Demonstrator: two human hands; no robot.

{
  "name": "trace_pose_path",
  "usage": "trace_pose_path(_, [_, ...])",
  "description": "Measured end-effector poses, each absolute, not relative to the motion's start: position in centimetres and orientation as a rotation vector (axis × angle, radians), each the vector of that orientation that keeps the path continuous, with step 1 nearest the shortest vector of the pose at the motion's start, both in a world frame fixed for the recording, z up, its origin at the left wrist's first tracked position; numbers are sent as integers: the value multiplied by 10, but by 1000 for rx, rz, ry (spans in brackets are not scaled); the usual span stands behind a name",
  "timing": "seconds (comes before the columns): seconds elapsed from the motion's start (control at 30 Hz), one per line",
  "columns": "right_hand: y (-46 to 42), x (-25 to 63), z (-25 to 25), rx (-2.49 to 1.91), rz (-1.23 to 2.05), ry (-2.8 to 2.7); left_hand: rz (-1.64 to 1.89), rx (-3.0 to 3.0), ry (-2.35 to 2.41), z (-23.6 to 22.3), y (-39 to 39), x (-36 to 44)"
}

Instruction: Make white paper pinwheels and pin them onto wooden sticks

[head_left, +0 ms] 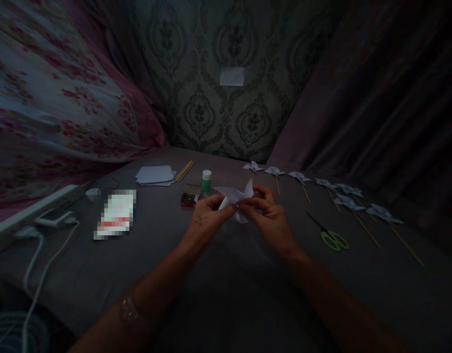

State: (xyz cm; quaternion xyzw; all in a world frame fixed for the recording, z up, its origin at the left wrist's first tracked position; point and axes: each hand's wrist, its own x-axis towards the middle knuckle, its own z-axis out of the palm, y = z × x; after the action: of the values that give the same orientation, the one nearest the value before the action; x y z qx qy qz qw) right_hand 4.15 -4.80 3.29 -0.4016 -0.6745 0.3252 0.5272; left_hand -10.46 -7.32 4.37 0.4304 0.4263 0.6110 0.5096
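Observation:
Both my hands meet over the grey sheet at the centre of the head view, holding a folded white paper pinwheel (236,197). My left hand (207,218) pinches its lower left side with closed fingers. My right hand (268,215) has its fingers curled onto the paper's right side. Just behind the hands stand a small white bottle with a green label (206,182) and a little red box of pins (189,198).
A row of several finished paper pinwheels on wooden sticks (323,185) lies at the right, with green-handled scissors (331,237) in front. A stack of white paper (155,174) and loose sticks (184,170) lie at the back left. A power strip with cables (45,215) sits far left.

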Motion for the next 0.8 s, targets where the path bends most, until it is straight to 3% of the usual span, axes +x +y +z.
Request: trace_pose_path(0.8, [-44,40,28,-1052,797,-1573,1551,1483,1199,32,-66,-103])
